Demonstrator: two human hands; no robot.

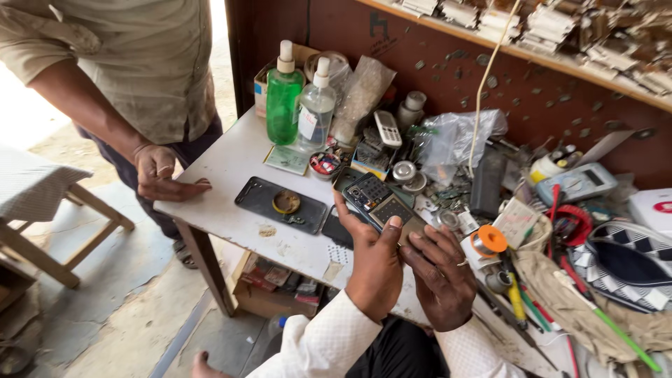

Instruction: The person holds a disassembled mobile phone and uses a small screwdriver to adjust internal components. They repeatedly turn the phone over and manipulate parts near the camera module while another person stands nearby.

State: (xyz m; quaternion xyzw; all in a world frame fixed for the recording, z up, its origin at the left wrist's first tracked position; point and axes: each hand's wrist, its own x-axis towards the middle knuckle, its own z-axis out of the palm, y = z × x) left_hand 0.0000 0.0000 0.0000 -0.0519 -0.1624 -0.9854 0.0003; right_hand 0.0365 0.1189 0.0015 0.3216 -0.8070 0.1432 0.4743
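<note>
White laminate tops the counter [231, 168], scuffed and crowded toward the back wall with repair clutter. The person wearing the camera holds a small keypad phone [378, 201] up off the surface, tilted so its opened face is turned toward the eyes. The left hand [374, 269] cradles it from below and behind, its grip closed around the lower edge with the thumb pressed up along the side, which steadies the device in the air. The right hand [442, 276], a ring on one finger, rests its fingertips against the phone's right edge; whether those fingers pinch it or merely touch it cannot be told from this angle.

Just left of the phone lies a dark flat tray [262, 199] bearing a round brass-coloured piece [286, 202], apparently kept there so small parts do not stray. Behind it stand a green spray bottle [283, 94] and a clear spray bottle [316, 105], upright and within reach. An orange solder spool [488, 241] sits to the right, near a pale multimeter [577, 182] and a tangle of tools.

A second person in a beige shirt stands at the counter's far corner, one hand [162, 175] resting flat on its edge, seemingly leaning there to watch.
</note>
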